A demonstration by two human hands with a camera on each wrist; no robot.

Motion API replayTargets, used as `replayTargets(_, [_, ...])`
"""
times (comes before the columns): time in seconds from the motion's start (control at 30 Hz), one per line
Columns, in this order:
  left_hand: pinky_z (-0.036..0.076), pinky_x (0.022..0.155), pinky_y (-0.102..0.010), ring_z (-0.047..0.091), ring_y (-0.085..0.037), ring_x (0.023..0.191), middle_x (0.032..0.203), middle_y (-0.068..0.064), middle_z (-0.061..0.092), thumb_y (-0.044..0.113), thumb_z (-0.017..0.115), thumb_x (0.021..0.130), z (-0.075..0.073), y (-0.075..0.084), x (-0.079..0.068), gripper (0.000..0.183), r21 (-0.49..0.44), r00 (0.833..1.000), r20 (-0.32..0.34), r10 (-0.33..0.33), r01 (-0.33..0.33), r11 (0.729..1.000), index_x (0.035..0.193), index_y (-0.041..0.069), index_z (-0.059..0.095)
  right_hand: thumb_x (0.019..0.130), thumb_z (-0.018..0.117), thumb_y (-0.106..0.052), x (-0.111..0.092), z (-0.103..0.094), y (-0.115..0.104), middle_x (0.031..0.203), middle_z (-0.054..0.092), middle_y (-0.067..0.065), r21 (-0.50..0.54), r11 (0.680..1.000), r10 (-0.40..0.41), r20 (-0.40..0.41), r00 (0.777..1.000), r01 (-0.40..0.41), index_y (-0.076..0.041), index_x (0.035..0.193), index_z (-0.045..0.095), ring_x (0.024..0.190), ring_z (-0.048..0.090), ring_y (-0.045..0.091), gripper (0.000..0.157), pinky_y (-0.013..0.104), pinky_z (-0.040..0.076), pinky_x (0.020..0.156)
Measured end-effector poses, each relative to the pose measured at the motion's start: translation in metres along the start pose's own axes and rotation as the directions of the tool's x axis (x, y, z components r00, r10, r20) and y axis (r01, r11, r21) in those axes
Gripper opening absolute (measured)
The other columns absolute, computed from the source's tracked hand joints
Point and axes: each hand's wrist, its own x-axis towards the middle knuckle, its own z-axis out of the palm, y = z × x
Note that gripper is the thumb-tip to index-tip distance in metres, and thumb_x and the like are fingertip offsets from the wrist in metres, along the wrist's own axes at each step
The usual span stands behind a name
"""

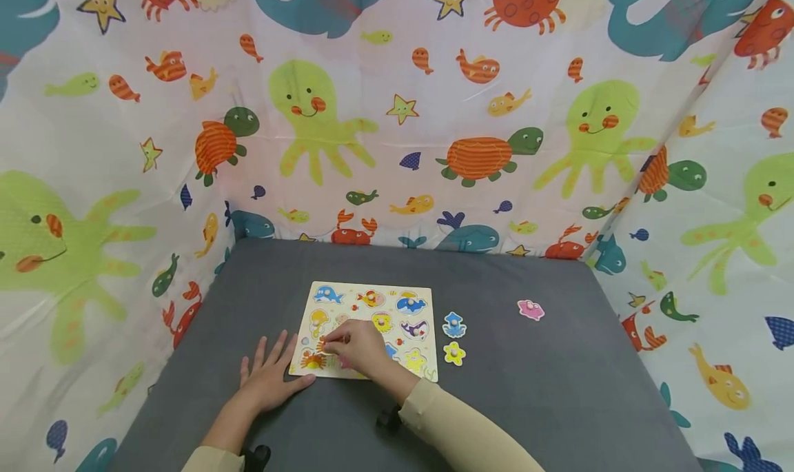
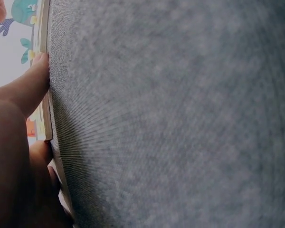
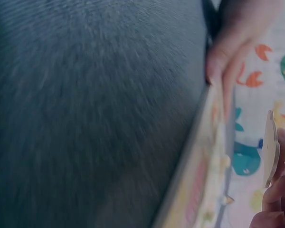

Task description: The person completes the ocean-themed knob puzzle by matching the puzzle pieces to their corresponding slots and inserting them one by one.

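A cream wooden peg puzzle board [image 1: 353,287] with painted sea animals lies on the grey table. My left hand [image 1: 268,377] rests by its lower left corner, fingers spread; in the left wrist view the thumb [image 2: 32,81] touches the board's edge [image 2: 46,111]. Above the board's lower left part, near the orange crab [image 1: 313,360], my right hand [image 1: 362,348] pinches an orange puzzle piece [image 1: 321,345]. The right wrist view shows this puzzle piece [image 3: 270,152] edge-on, raised off the board; its picture is mostly hidden. The right hand covers part of the board's middle.
Right of the board lie a blue squid-like piece [image 1: 454,325] and a yellow star piece [image 1: 455,353]. A pink piece [image 1: 531,310] lies farther right. Cloth printed with sea animals [image 1: 397,127] hangs around the table's [image 1: 496,389] back and sides.
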Motion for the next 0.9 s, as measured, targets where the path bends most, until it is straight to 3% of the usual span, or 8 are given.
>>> replayTargets(0.4, [-0.009, 0.112, -0.077, -0.012, -0.048, 0.153, 0.171, -0.011, 0.004, 0.080, 0.057, 0.083, -0.002, 0.002, -0.003, 0.108, 0.022, 1.000, -0.009, -0.001, 0.001, 1.000, 0.164, 0.019, 0.017, 0.086, 0.082, -0.033, 0.015, 0.040, -0.006, 0.084, 0.074, -0.017, -0.099, 0.995, 0.036, 0.087, 0.996, -0.028, -0.025, 0.092, 0.084, 0.068, 0.053, -0.005, 0.011, 0.015, 0.042, 0.058])
replayTargets(0.9, [-0.010, 0.113, -0.075, -0.012, -0.045, 0.154, 0.171, -0.010, 0.004, 0.079, 0.058, 0.083, -0.004, 0.003, -0.003, 0.108, 0.020, 1.000, -0.010, -0.007, 0.008, 1.000, 0.164, 0.021, 0.016, 0.085, 0.083, -0.031, 0.020, 0.052, -0.001, 0.082, 0.073, -0.018, -0.119, 0.991, 0.067, 0.123, 0.990, -0.052, -0.025, 0.091, 0.083, 0.069, 0.056, -0.006, 0.008, 0.017, 0.046, 0.061])
